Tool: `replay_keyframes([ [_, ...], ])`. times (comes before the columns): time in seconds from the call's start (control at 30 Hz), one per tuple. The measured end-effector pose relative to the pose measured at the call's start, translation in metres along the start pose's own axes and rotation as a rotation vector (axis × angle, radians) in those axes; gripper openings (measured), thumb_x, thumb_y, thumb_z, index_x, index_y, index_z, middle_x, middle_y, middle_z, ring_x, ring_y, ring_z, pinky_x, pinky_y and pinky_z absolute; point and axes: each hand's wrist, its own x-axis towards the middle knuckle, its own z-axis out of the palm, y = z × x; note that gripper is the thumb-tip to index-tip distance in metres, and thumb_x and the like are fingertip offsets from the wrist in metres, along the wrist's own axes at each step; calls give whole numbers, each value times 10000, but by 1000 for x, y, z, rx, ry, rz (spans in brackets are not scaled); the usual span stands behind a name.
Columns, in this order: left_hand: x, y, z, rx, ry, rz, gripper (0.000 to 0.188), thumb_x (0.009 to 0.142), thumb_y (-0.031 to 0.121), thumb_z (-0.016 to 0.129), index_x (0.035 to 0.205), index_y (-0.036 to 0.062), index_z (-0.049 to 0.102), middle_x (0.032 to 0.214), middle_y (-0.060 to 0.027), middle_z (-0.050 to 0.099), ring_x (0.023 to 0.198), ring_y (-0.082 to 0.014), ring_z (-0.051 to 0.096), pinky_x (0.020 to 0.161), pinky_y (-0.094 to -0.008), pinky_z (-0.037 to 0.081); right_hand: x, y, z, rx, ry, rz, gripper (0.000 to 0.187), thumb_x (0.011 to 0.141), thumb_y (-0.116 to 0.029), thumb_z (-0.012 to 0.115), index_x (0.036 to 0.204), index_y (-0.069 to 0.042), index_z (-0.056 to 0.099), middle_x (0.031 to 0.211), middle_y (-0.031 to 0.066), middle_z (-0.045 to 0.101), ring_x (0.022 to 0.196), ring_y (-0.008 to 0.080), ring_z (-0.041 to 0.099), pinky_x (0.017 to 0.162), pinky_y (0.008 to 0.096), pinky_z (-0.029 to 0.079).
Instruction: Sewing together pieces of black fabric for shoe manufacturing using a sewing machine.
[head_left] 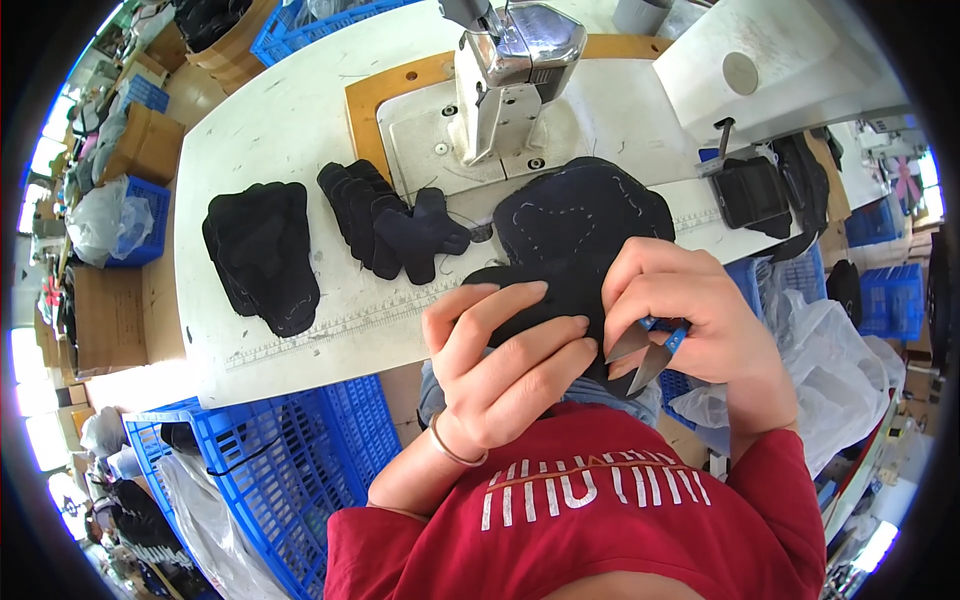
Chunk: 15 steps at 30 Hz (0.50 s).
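A dark fabric piece (575, 282) is gripped between my two hands at the table's front edge. My left hand (510, 365) is closed on its left side, fingers over the top and the thumb hidden. My right hand (690, 310) pinches the cloth's right side while it holds small thread snips (655, 355) with blue handles and parted blades. Just beyond lies a larger dark padded piece (585, 210) with pale stitch lines. To the left lie a cross-shaped dark piece (428, 236), overlapping dark pieces (355, 205) and a stack of dark fabric pieces (262, 255).
A sewing machine head (510, 80) stands at the back of the white table (270, 130). A printed ruler strip (350, 318) runs near its front edge. Blue plastic crates (290, 470) stand at lower left, and clear plastic bags (810, 370) lie at right.
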Motion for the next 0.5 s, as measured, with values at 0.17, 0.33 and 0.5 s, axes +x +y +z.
replay_keyframes([
  [0.17,7,-1,-1,-92,-56,-42,217,655,97,723,868,133,699,870,11,701,876,-198,666,841,-368,465,-1,10,1,-6,-73,-20,170,761,-148,747,819,-45,625,841,56,581,724,199,570,609,293,420],
  [0.33,9,10,-1,-663,-231,-607,190,734,6,778,909,53,719,880,-34,706,815,-174,671,760,-274,502,-9,22,5,437,-41,155,260,878,-209,721,859,-13,552,842,38,538,734,142,499,681,280,418],
  [0.5,5,13,5,-1250,-248,-1121,116,896,45,719,994,-14,699,927,-37,710,848,-70,638,748,-221,522,-15,28,12,762,87,367,160,914,-132,667,853,-52,543,792,-18,554,733,72,494,669,238,418],
])
